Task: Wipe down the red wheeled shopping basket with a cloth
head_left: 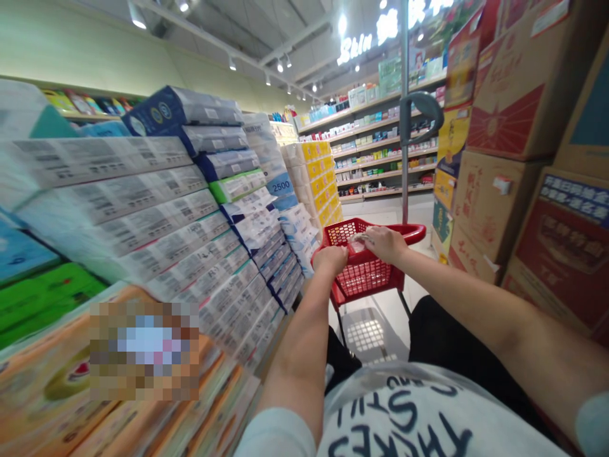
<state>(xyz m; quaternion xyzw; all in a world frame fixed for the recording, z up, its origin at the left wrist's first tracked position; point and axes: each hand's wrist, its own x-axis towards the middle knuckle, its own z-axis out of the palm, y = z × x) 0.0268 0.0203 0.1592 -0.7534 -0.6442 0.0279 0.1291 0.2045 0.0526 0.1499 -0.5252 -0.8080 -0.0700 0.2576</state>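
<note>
A red plastic shopping cart (364, 279) with a mesh basket stands in front of me. My left hand (332, 258) is closed around the left part of its handle. Farther right, my right hand (384, 242) rests over the same red handle (415, 234), its fingers curled and pointing left. By those fingertips is a small pale, see-through patch that I cannot make out. Both arms are stretched forward. Most of the basket's inside is hidden behind my hands and the handle.
Tall stacks of wrapped paper packs (143, 184) line the left, with orange packs (190, 406) close by. Cardboard boxes (495, 203) are piled on the right. Ahead stand a metal pole (405, 178) with a grey hook-like fitting (421, 117) and stocked shelves (375, 143).
</note>
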